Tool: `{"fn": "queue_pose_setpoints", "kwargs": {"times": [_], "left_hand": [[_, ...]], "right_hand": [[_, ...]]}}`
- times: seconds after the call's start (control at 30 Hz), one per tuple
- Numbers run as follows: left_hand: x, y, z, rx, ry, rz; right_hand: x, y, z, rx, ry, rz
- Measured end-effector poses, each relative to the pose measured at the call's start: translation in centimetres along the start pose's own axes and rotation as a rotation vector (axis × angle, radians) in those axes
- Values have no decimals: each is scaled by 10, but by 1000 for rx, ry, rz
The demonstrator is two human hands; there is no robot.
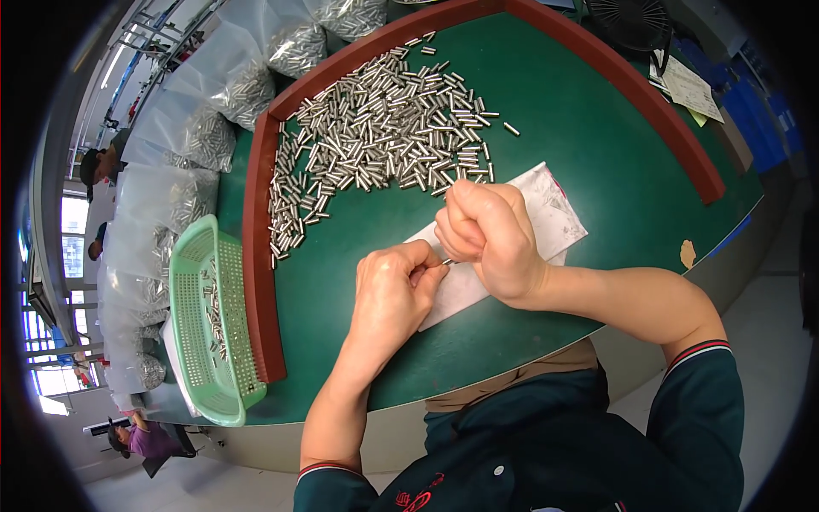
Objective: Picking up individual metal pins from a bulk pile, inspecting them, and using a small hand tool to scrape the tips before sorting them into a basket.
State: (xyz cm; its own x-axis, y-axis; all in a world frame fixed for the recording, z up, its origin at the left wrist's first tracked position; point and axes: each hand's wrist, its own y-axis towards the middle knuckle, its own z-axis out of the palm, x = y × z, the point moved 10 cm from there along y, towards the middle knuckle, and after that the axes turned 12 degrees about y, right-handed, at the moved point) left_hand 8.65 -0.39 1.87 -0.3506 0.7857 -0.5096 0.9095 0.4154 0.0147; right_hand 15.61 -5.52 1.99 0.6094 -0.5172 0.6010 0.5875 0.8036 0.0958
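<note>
Right hand [495, 239] curls tight, hold unclear; left hand [386, 288] pinches metal pin [447, 262], axis roughly crosswise, pointing right.

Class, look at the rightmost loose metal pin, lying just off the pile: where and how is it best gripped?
Probably pinch the pin from above, across its middle, on both long sides: it is a slim cylinder lying flat, apart from the pile.

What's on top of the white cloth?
Dark smudges mark the white cloth; over it are the left hand, pinching a small metal pin, and the right hand. What lies beneath the hands is hidden.
</note>
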Motion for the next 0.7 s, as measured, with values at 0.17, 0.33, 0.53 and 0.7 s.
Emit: {"fn": "queue_pose_setpoints", "kwargs": {"times": [0.17, 0.33, 0.53, 0.7], "left_hand": [[-3, 2, 0, 8, 14, 28], [4, -2, -4, -8, -6, -3], [23, -1, 17, 337, -1025, -173], [45, 9, 10, 224, -1526, -245]], "right_hand": [[0, 0, 1, 3, 8, 2], [1, -2, 3, -47, -79, -7], [-1, 1, -4, -38, -94, 34], [-2, 0, -1, -27, -93, 60]]}}
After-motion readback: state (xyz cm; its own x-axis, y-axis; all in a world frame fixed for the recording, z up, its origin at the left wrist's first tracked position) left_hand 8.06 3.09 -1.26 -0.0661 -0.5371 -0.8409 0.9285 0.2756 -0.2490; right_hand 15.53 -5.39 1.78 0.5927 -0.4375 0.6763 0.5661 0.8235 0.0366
